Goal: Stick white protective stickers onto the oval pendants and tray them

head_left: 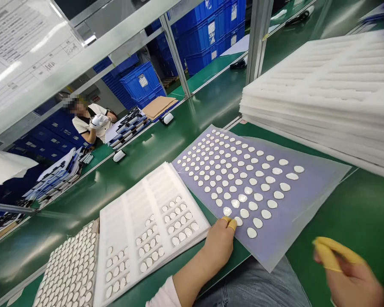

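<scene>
My left hand (220,243) rests at the near edge of a pale purple sheet (320,179) covered with several rows of small white discs (243,179). Its yellow-capped fingertips are pinched together at a disc near the sheet's front edge; whether the disc is lifted I cannot tell. My right hand (348,277) hovers at the lower right, blurred, with yellow finger cots, its fingers stretched out and nothing visible in them. A white foam tray (134,213) with long slots lies left of the sheet, and several discs sit in its near slots.
A second sheet of discs (70,273) lies at the lower left. A tall stack of white foam trays (323,94) stands at the right. Beyond a green belt (153,149), a seated person in white gloves works by blue crates (141,83). Metal posts (259,38) rise behind.
</scene>
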Tool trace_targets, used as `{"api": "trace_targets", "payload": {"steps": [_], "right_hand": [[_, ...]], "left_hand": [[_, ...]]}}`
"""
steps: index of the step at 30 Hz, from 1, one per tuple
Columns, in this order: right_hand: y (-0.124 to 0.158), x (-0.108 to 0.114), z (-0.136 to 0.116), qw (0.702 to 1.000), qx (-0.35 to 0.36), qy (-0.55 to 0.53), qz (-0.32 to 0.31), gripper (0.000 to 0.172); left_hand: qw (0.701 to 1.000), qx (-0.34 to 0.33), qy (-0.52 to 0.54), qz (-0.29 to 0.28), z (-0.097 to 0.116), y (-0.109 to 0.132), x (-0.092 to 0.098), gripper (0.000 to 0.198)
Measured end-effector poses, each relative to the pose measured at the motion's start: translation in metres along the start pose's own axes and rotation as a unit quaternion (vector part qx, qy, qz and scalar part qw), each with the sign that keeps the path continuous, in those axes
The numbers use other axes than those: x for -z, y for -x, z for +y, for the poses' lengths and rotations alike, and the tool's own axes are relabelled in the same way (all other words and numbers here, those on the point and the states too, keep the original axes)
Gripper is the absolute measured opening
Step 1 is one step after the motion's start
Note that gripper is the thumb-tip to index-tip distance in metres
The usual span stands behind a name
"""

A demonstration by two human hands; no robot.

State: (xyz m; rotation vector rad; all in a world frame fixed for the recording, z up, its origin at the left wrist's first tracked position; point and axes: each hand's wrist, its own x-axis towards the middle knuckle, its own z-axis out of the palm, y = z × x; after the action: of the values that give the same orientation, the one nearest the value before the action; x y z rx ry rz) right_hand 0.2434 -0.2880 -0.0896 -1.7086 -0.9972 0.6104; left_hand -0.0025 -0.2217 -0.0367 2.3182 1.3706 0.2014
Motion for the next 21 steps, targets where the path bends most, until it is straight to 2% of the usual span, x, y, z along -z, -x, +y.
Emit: {"api": "trace_targets", "payload": {"steps": [2, 3, 5, 9, 14, 18, 21], "right_hand": [[0.016, -0.009, -0.012, 0.988, 0.112, 0.030, -0.099, 0.023], [0.022, -0.017, -0.019, 0.973, 0.164, 0.071, -0.145, 0.022], [0.029, -0.035, -0.029, 0.946, 0.231, 0.170, -0.153, 0.025], [0.029, -0.064, -0.037, 0.924, 0.241, 0.251, -0.160, 0.030], [0.017, -0.071, -0.045, 0.910, 0.226, 0.301, -0.173, 0.027], [0.005, -0.069, -0.061, 0.910, 0.212, 0.297, -0.197, 0.022], [0.008, -0.064, -0.081, 0.912, 0.212, 0.264, -0.234, 0.021]], "left_hand": [[1.000, -0.002, -0.016, -0.009, 0.001, -0.005, 0.004, 0.044], [1.000, -0.007, -0.026, -0.017, 0.001, -0.007, 0.006, 0.042], [0.998, -0.020, -0.042, -0.035, 0.003, -0.011, 0.010, 0.035], [0.997, -0.045, -0.047, -0.048, 0.003, -0.017, 0.015, 0.029], [0.996, -0.068, -0.044, -0.038, 0.003, -0.014, 0.020, 0.025], [0.999, -0.045, -0.014, -0.009, 0.008, 0.009, 0.036, 0.024], [0.990, 0.003, 0.120, 0.069, 0.014, 0.039, 0.053, 0.018]]}}
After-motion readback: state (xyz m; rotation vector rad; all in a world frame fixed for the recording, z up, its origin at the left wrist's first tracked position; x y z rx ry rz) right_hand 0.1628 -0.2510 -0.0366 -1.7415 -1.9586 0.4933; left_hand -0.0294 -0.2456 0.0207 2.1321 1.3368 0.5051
